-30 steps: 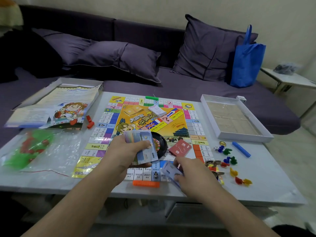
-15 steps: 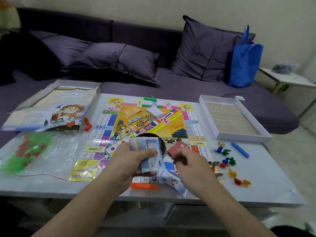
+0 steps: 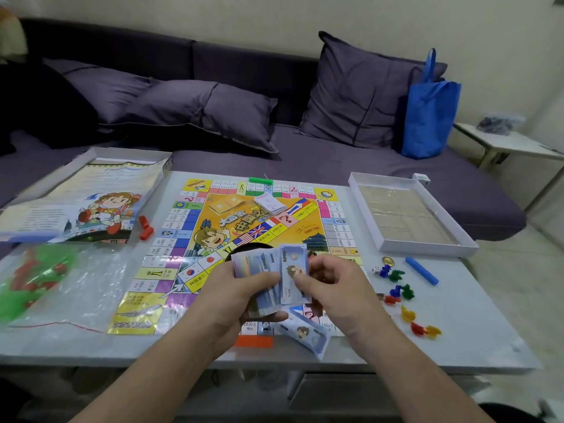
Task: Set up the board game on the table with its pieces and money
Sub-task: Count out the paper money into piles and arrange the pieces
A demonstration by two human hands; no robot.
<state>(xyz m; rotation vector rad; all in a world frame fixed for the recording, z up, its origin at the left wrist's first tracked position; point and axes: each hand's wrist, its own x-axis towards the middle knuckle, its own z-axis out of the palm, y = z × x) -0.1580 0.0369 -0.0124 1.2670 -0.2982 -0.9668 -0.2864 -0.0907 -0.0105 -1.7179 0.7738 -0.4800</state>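
Note:
The colourful game board [image 3: 213, 227] lies flat in the middle of the table. My left hand [image 3: 232, 294] grips a fanned stack of play money [image 3: 259, 264] above the board's near edge. My right hand [image 3: 335, 285] pinches the top blue note [image 3: 294, 276] of that stack. A small pile of blue notes [image 3: 305, 332] lies on the board's near edge under my hands. Small coloured pawns [image 3: 399, 288], a die [image 3: 377, 271] and a gold coin [image 3: 388, 261] sit right of the board. A card deck [image 3: 270, 203] rests on the board.
The box lid with a rule sheet [image 3: 91, 196] lies far left, the empty box tray [image 3: 409, 215] far right. A plastic bag of red and green pieces [image 3: 39, 279] covers the left. Orange bar [image 3: 253, 341], blue bar [image 3: 422, 271], green bar [image 3: 261, 180], red pieces [image 3: 145, 227]. Sofa behind.
My right hand left a note on the pile at the board's near edge, rose back to the stack and now pinches its top note. My left hand moved slightly right with the stack.

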